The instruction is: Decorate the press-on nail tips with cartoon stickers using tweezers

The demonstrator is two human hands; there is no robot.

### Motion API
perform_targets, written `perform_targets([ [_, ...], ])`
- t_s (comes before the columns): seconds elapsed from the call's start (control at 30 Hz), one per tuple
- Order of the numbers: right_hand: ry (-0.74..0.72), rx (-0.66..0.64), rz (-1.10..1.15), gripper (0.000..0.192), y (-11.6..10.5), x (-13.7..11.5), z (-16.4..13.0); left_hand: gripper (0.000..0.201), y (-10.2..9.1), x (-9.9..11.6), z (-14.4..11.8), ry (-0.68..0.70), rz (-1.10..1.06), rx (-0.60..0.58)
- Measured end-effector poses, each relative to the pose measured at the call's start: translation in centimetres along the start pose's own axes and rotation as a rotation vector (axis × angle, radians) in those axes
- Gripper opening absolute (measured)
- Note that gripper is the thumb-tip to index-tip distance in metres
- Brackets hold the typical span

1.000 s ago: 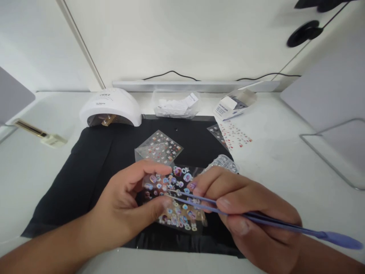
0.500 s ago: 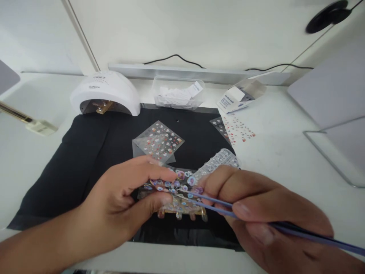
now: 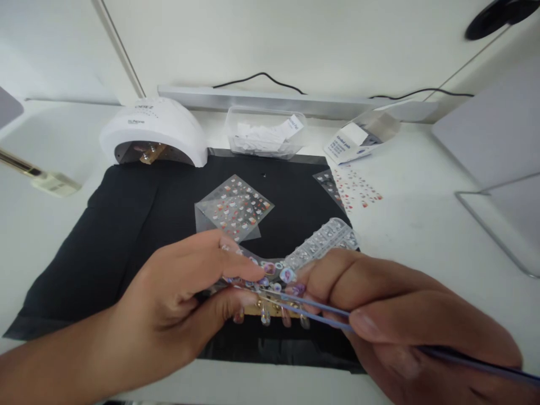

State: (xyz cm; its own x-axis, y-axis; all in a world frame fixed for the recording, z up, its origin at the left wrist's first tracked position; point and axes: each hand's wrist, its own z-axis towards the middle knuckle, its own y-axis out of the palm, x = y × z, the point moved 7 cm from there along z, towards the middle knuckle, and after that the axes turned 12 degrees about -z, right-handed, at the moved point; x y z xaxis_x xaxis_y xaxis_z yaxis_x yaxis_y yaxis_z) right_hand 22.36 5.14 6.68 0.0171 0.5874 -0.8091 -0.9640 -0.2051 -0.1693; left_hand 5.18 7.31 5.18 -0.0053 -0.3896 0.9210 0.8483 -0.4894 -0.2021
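My left hand [image 3: 198, 287] pinches a clear sticker sheet [image 3: 287, 274] with round purple and blue designs between thumb and fingers. A pair of purple-blue tweezers [image 3: 320, 308] is gripped in my right hand [image 3: 392, 315], its tips on or just over the sheet's lower edge by my left thumb. Whether a sticker sits between the tips is too small to tell. Below the sheet, several nail tips [image 3: 286, 318] stick out from a gold-coloured stand [image 3: 253, 310], partly hidden by the sheet and my left thumb.
A clear compartment case of rhinestones [image 3: 323, 242] lies behind my right hand. More sticker sheets [image 3: 236, 205] rest on the black mat [image 3: 177, 197]. At the back stand a white nail lamp [image 3: 154, 129], a clear bin of packets [image 3: 265, 135] and an alcohol pad box [image 3: 358, 138].
The sticker sheet has tilted and bends more, uncovering more of the gold stand below. My right hand with the tweezers has shifted slightly right and down. The camera view has moved a little.
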Motion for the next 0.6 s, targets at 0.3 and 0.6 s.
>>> perform_targets([
  [0.3, 0.018, -0.016, 0.0, 0.026, -0.07, 0.2, -0.04, 0.02, -0.09, -0.22, -0.22, -0.029, -0.009, 0.002],
  [0.6, 0.006, -0.015, -0.009, 0.026, 0.19, -0.02, 0.04, 0.021, 0.06, -0.16, -0.04, -0.023, -0.016, -0.008],
])
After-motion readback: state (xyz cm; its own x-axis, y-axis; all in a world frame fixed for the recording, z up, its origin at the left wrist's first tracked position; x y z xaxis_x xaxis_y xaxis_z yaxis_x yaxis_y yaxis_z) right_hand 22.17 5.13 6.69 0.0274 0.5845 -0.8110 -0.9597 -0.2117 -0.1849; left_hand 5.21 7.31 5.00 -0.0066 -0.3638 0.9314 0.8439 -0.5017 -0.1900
